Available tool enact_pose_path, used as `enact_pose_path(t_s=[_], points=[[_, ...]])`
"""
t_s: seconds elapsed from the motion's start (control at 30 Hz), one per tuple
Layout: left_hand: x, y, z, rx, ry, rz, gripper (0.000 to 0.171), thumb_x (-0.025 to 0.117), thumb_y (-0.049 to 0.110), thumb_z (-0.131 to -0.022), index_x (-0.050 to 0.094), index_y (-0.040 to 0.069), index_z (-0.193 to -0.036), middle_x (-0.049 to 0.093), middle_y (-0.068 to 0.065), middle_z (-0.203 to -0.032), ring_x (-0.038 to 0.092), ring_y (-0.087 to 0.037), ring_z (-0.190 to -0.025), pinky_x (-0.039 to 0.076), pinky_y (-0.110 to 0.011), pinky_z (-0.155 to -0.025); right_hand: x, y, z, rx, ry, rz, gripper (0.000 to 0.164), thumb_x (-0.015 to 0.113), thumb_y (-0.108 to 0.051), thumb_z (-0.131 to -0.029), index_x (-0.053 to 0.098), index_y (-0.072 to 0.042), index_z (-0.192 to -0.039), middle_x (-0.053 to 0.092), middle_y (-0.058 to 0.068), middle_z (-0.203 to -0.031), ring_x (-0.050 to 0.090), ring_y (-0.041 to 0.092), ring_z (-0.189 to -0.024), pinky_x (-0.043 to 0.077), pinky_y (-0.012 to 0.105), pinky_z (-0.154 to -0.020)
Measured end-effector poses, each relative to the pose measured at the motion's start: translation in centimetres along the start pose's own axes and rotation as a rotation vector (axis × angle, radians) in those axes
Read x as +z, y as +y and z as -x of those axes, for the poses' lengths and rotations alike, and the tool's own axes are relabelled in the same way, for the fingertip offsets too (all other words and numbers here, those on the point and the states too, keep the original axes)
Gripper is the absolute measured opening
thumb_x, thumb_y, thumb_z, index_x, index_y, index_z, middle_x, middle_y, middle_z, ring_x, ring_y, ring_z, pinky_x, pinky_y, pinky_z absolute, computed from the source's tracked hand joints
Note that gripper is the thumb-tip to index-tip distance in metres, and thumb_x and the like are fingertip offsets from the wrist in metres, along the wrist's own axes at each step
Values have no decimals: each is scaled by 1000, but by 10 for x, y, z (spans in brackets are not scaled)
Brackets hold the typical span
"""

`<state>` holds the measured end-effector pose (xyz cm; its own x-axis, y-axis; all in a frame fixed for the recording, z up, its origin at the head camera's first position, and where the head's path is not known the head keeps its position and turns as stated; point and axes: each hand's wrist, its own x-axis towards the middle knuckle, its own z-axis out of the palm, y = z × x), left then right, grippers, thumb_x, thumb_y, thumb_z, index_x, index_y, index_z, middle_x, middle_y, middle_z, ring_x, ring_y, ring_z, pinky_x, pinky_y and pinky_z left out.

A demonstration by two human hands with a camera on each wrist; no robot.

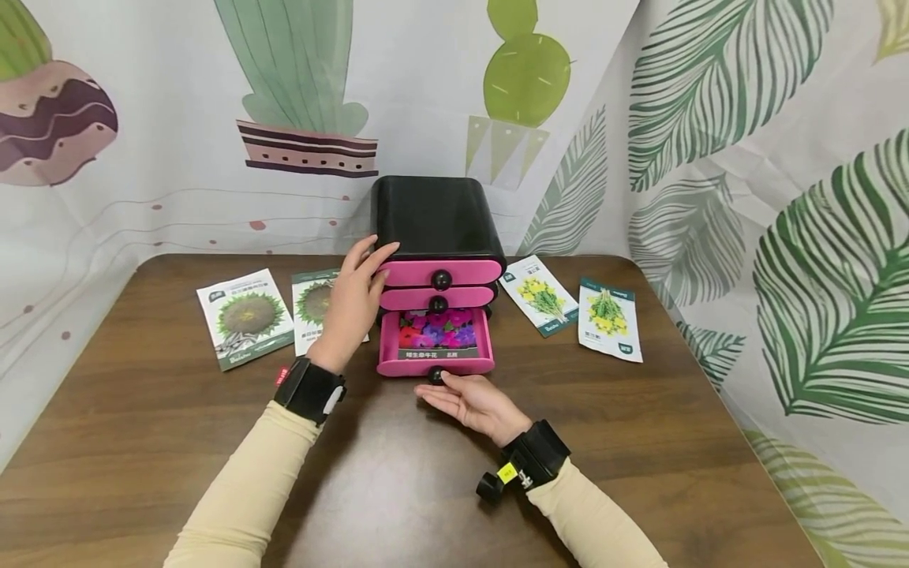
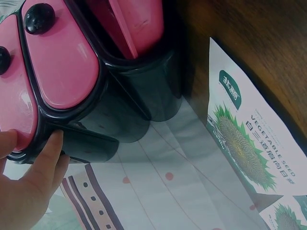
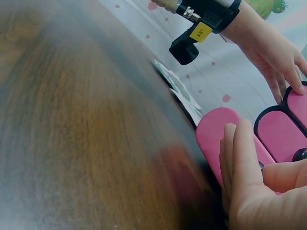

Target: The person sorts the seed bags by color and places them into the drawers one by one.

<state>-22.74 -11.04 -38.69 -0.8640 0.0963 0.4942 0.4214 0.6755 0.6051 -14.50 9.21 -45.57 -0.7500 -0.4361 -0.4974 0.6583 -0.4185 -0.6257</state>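
A small black drawer cabinet with pink drawer fronts stands at the back of the table. Its bottom drawer is pulled out, and inside lies a seed packet picturing red, pink and purple flowers. My left hand rests with extended fingers against the cabinet's upper left corner, one fingertip on the top drawer front. Palm up, my right hand pinches the bottom drawer's black knob between thumb and index finger; its other fingers stretch out below the drawer front.
Left of the cabinet lie two sunflower seed packets, one partly behind my left hand. Two packets with yellow flowers, one near the cabinet and one farther right, lie on the wooden table. A printed cloth hangs behind.
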Motion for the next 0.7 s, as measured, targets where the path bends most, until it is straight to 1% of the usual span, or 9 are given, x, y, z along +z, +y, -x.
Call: enact_pose_path(t_s=[0.13,0.33,0.53,0.6,0.7], points=[[1,1,-1,0,-4,1,40,52,9,-97,53,18,-136,36,-12,-149,45,-34,-130,50,-46,-94,1,-2,2,-24,9,-8,17,35,-10,-103,43,0,-114,31,37,-140,64,27,-109,53,27,-89],[4,0,-1,6,12,1,39,52,9,-97,54,18,-135,37,-12,-149,46,-34,-129,50,-46,-93,1,-2,1,-56,31,4,18,37,-10,-103,43,1,-116,35,38,-137,62,29,-112,54,29,-88],[3,1,0,3,4,11,39,52,9,-97,53,18,-136,36,-12,-149,45,-33,-130,50,-45,-94,3,1,1,-77,70,2,20,37,-9,-103,43,2,-118,39,39,-134,68,26,-99,55,29,-84],[3,1,0,0,3,18,39,52,9,-97,53,17,-136,36,-12,-149,45,-34,-130,50,-45,-94,4,1,1,-74,83,-2,22,37,-10,-103,43,3,-120,40,38,-134,67,27,-102,55,29,-84],[2,1,0,-4,10,15,39,52,9,-97,54,17,-135,36,-12,-149,45,-34,-130,50,-45,-94,5,2,0,-76,86,1,26,38,-11,-103,42,4,-124,41,38,-134,62,32,-111,54,30,-86]])
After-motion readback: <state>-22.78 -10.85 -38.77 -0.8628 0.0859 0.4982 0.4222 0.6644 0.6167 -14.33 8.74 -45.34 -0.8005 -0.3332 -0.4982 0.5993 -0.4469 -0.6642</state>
